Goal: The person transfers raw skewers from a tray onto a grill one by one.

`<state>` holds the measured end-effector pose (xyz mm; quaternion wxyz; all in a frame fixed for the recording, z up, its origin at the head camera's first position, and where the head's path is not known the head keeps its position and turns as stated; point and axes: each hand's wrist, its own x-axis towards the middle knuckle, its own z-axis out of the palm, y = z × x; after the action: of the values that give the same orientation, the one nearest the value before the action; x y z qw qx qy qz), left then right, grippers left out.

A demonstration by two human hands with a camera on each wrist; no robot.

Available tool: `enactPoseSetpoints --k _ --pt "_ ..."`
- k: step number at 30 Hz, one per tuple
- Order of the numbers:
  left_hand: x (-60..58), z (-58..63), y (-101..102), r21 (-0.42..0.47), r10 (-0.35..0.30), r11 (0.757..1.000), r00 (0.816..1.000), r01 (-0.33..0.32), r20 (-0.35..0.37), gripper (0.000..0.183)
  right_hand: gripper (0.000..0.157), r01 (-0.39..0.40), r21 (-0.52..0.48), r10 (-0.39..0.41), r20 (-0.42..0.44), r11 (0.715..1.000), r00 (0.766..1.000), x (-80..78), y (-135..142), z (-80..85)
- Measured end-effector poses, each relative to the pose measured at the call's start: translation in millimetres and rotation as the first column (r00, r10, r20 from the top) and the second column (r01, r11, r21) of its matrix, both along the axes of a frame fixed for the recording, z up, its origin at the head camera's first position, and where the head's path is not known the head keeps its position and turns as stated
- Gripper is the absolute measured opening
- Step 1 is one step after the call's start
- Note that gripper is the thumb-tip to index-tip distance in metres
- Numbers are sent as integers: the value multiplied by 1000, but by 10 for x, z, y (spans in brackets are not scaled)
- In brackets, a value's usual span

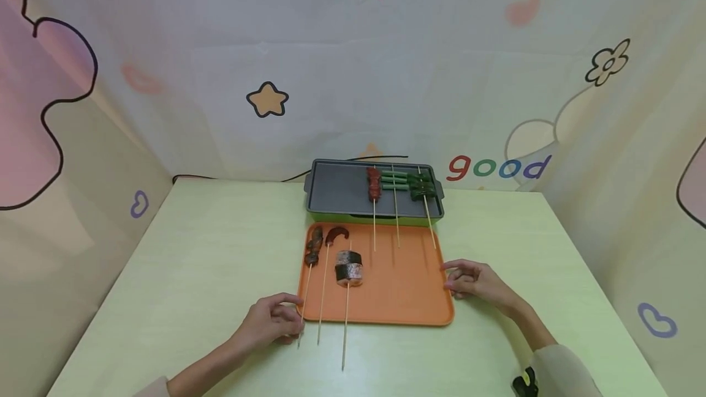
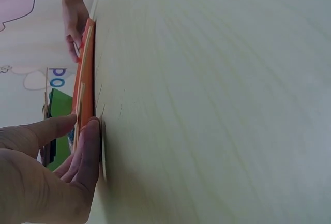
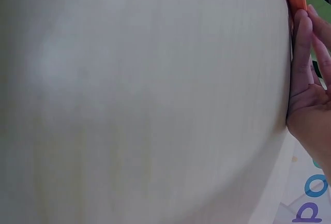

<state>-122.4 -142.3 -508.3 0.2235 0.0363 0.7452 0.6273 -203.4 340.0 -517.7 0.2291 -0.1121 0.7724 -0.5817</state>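
My left hand (image 1: 270, 321) pinches the orange tray (image 1: 408, 290) near its near-left corner, thumb and fingers barely parted; my right hand (image 1: 478, 282) pinches its right edge just as narrowly. The tray's far edge adjoins the grill (image 1: 336, 189).

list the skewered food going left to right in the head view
dark brown chunks → curved reddish-brown piece → black-and-white roll → red chunks → green stalks → dark green leaves
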Motion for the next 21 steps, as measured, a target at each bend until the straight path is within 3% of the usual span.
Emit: enactPoseSetpoints --k 7,13,21 --pt "-35 -10 -4 96 -15 995 992 3 122 61 53 15 18 -15 0 1000 1000 6 -17 34" --pt "-54 -20 -43 191 -23 981 969 -25 245 51 53 8 1 -8 6 1000 1000 15 -24 44" --pt "-39 -45 -52 234 -45 972 960 -22 277 47 53 15 -15 -15 11 1000 1000 27 -17 21"
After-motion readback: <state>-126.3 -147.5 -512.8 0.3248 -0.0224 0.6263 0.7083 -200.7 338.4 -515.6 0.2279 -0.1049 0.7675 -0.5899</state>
